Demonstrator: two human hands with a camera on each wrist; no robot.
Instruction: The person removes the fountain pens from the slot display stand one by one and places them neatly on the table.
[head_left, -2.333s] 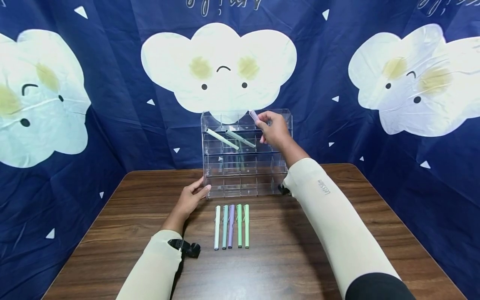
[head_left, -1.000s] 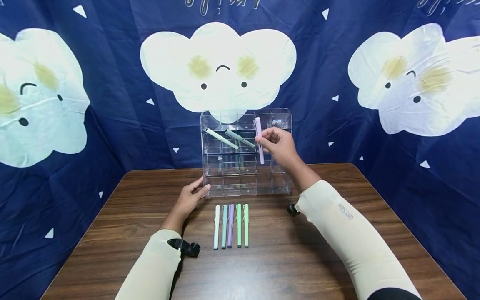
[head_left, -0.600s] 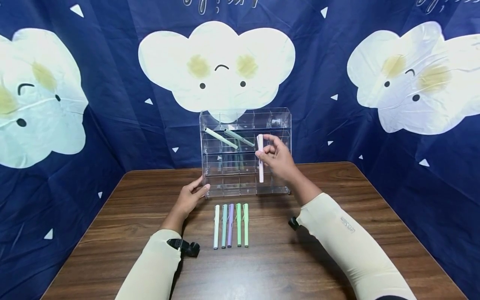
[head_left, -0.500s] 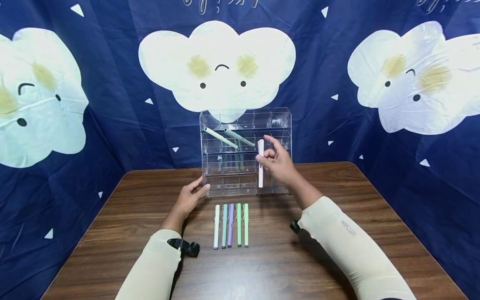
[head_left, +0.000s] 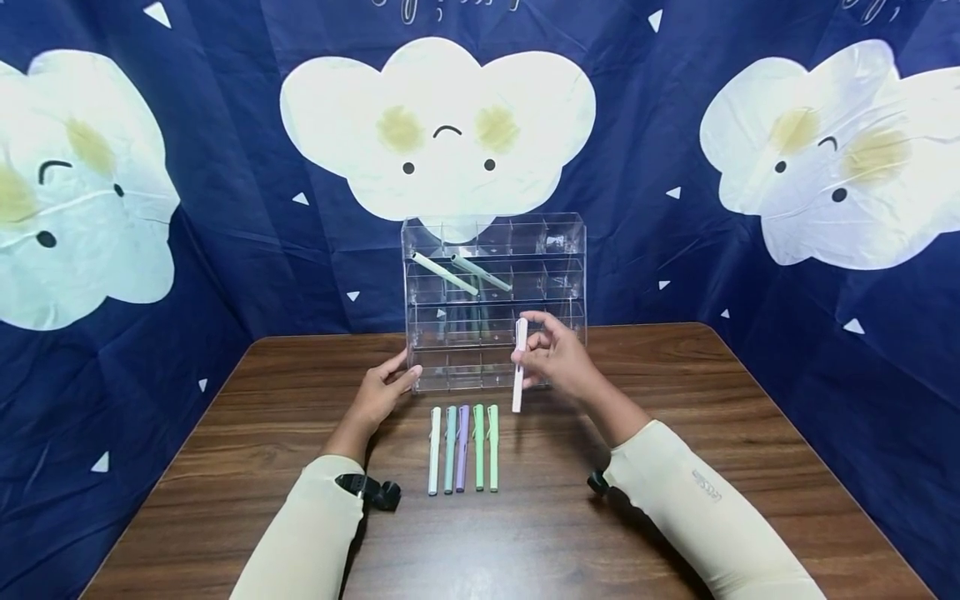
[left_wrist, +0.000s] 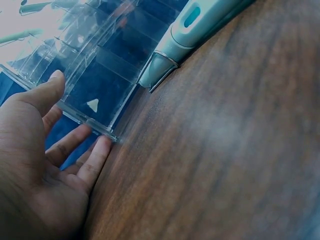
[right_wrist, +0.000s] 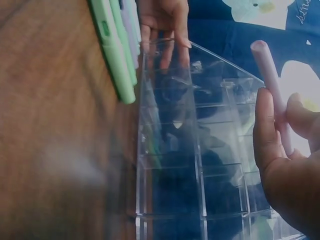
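Note:
My right hand (head_left: 558, 358) pinches a pale pink pen (head_left: 519, 367) between thumb and fingers. It holds the pen nearly upright, in front of the lower right of a clear acrylic rack (head_left: 465, 379). The pen's end points up and left in the right wrist view. At the rack's lower left edge, my left hand (head_left: 378, 396) has its thumb in front and its fingers along the side. A pale green pen (head_left: 444, 273) and a grey-green pen (head_left: 482, 272) lean in the rack's upper left compartments.
On the wooden table (head_left: 262, 450), before the rack, lie a white pen (head_left: 434, 450), a teal pen (head_left: 450, 450), a purple pen (head_left: 462, 450) and two green pens (head_left: 480, 450), side by side. A blue cloud-print curtain (head_left: 240, 208) hangs behind.
My right hand has brought the pink pen down from the rack's top to its lower front, turning it from tilted to nearly upright. The left hand has stayed at the rack's edge.

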